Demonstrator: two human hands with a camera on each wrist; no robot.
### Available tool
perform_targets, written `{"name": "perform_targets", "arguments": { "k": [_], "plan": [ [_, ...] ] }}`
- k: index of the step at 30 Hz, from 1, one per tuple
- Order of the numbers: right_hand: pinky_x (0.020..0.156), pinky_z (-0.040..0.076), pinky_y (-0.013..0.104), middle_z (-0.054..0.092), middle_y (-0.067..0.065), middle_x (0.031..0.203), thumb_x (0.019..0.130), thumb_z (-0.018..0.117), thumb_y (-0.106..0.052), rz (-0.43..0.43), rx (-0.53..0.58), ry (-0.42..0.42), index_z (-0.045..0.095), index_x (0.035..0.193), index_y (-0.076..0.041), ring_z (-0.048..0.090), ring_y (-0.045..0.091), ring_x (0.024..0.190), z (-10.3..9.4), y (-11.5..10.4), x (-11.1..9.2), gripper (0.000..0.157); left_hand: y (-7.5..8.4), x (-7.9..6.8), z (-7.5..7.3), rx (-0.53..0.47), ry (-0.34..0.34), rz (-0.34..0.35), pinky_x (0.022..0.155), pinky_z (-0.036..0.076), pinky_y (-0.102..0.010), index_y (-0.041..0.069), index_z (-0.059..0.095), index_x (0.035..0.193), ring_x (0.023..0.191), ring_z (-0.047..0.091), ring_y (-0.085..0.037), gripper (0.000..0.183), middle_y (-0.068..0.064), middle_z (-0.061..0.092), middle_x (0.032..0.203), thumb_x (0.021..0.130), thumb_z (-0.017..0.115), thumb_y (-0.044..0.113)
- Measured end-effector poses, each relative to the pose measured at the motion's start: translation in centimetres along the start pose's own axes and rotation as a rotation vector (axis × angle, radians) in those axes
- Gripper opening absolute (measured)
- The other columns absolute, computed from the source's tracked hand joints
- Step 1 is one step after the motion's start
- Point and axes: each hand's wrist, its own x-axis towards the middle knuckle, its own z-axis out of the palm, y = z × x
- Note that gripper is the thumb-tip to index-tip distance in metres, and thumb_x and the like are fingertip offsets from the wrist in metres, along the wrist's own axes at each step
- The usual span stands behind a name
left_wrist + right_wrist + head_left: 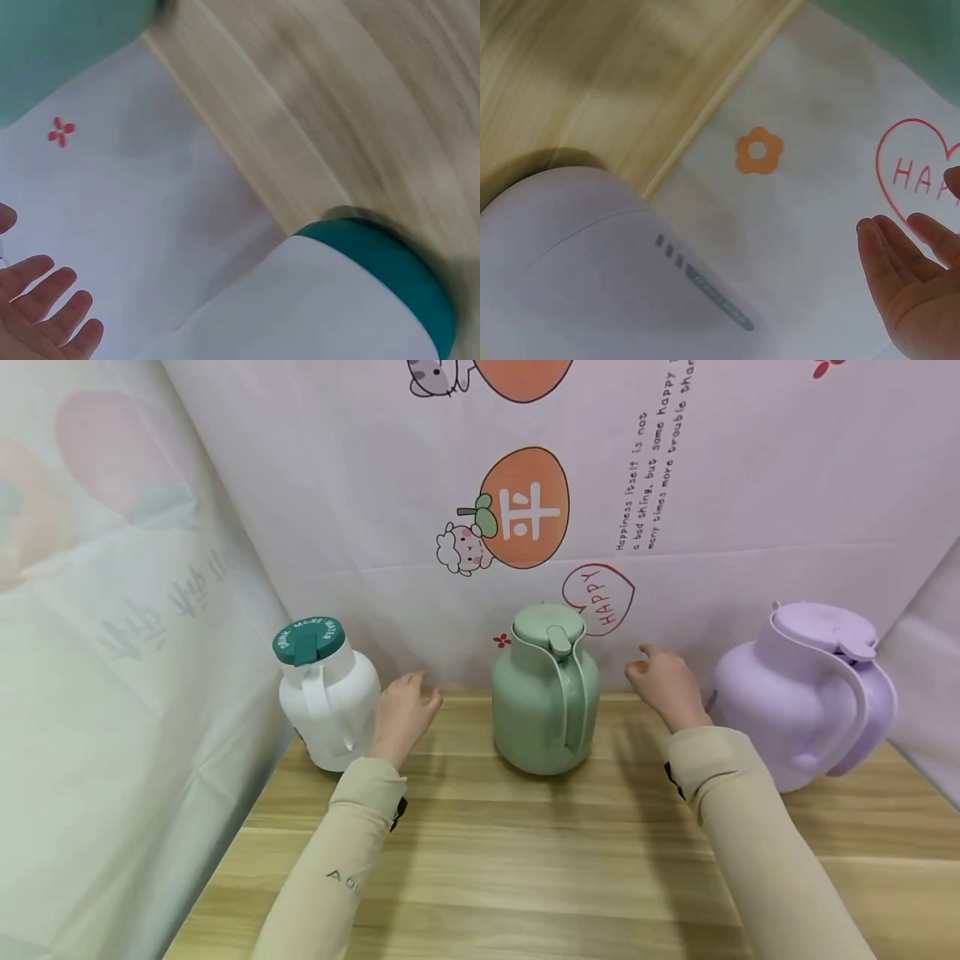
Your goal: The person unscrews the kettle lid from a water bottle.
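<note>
Three jugs stand upright in a row on the wooden table. The white jug (341,697) with a dark green lid (308,641) is on the left, its green base (382,259) showing in the left wrist view. A sage green jug (525,710) stands in the middle, and a lilac jug (780,702) on the right. Just right of the white jug my left hand (405,708) hovers with relaxed fingers, holding nothing. My right hand (667,685) is between the green and lilac jugs, fingers loosely bent and free of any object; whether it touches the lilac jug is unclear.
A white printed cloth (390,510) hangs behind the table's back edge, and pale cloth (97,635) covers the left side. The wooden tabletop (525,860) extends in front of the jugs.
</note>
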Motion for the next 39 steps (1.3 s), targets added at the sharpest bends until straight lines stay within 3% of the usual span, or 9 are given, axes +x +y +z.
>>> {"name": "perform_targets", "arguments": {
  "k": [8, 18, 23, 29, 31, 33, 36, 39],
  "plan": [
    [0.106, 0.036, 0.06, 0.042, 0.03, 0.143, 0.098, 0.039, -0.036, 0.001, 0.086, 0.014, 0.039, 0.142, 0.004, 0.041, 0.049, 0.129, -0.6, -1.5, 0.2, 0.059, 0.4, -1.4, -2.5, -0.256, -0.033, -0.077, 0.111, 0.04, -0.046, 0.007, 0.048, 0.138, 0.133, 0.047, -0.033, 0.051, -0.014, 0.049, 0.143, 0.097, 0.047, 0.037],
    [0.105, 0.04, 0.054, 0.05, 0.027, 0.138, 0.097, 0.039, -0.046, 0.009, 0.283, 0.086, 0.046, 0.138, 0.003, 0.047, 0.041, 0.127, -1.7, -5.1, 0.1, 0.064, -0.6, -3.9, -5.5, -0.473, 0.022, -0.098, 0.109, 0.042, -0.045, 0.01, 0.054, 0.134, 0.129, 0.051, -0.03, 0.045, -0.011, 0.056, 0.138, 0.098, 0.049, 0.035],
    [0.102, 0.043, 0.05, 0.055, 0.021, 0.134, 0.097, 0.041, -0.045, 0.006, 0.37, 0.105, 0.05, 0.136, -0.002, 0.052, 0.035, 0.122, -2.7, -7.9, -0.2, 0.059, -1.7, -5.0, -6.5, -0.499, 0.078, -0.087, 0.097, 0.052, -0.041, 0.007, 0.061, 0.127, 0.114, 0.063, -0.028, 0.038, -0.014, 0.065, 0.125, 0.098, 0.051, 0.03],
    [0.104, 0.044, 0.047, 0.056, 0.018, 0.135, 0.096, 0.045, -0.045, -0.051, 0.406, 0.086, 0.05, 0.137, -0.004, 0.051, 0.032, 0.124, -3.3, -11.8, -0.7, 0.058, -3.3, -6.2, -8.4, -0.482, 0.165, -0.118, 0.092, 0.054, -0.043, 0.004, 0.066, 0.117, 0.104, 0.067, -0.031, 0.037, -0.018, 0.07, 0.112, 0.098, 0.05, 0.032],
    [0.105, 0.043, 0.047, 0.054, 0.017, 0.137, 0.096, 0.046, -0.044, -0.069, 0.426, 0.066, 0.05, 0.137, -0.005, 0.05, 0.03, 0.126, -3.3, -13.0, -0.9, 0.057, -4.0, -6.5, -8.8, -0.474, 0.217, -0.138, 0.088, 0.056, -0.039, 0.003, 0.068, 0.113, 0.1, 0.069, -0.031, 0.036, -0.018, 0.071, 0.108, 0.098, 0.051, 0.032],
    [0.107, 0.042, 0.047, 0.053, 0.016, 0.138, 0.096, 0.048, -0.042, -0.09, 0.453, 0.049, 0.049, 0.138, -0.004, 0.048, 0.029, 0.127, -3.2, -14.1, -1.0, 0.056, -4.9, -6.7, -9.1, -0.467, 0.266, -0.163, 0.082, 0.056, -0.028, 0.003, 0.07, 0.109, 0.095, 0.07, -0.028, 0.035, -0.017, 0.072, 0.105, 0.098, 0.051, 0.031],
    [0.108, 0.042, 0.046, 0.052, 0.016, 0.14, 0.096, 0.049, -0.04, -0.121, 0.473, 0.027, 0.049, 0.137, -0.003, 0.048, 0.029, 0.129, -2.8, -15.8, -1.1, 0.055, -6.1, -6.9, -9.3, -0.47, 0.317, -0.215, 0.071, 0.047, -0.009, 0.003, 0.07, 0.106, 0.084, 0.07, -0.016, 0.034, -0.015, 0.073, 0.102, 0.098, 0.05, 0.03],
    [0.108, 0.042, 0.045, 0.053, 0.016, 0.139, 0.096, 0.051, -0.039, -0.162, 0.476, 0.022, 0.051, 0.136, -0.002, 0.049, 0.029, 0.129, -2.1, -17.2, -1.1, 0.054, -7.1, -7.2, -9.4, -0.506, 0.337, -0.281, 0.068, 0.041, -0.004, 0.001, 0.066, 0.109, 0.081, 0.063, -0.008, 0.035, -0.018, 0.071, 0.103, 0.099, 0.047, 0.028]
  ]
}}
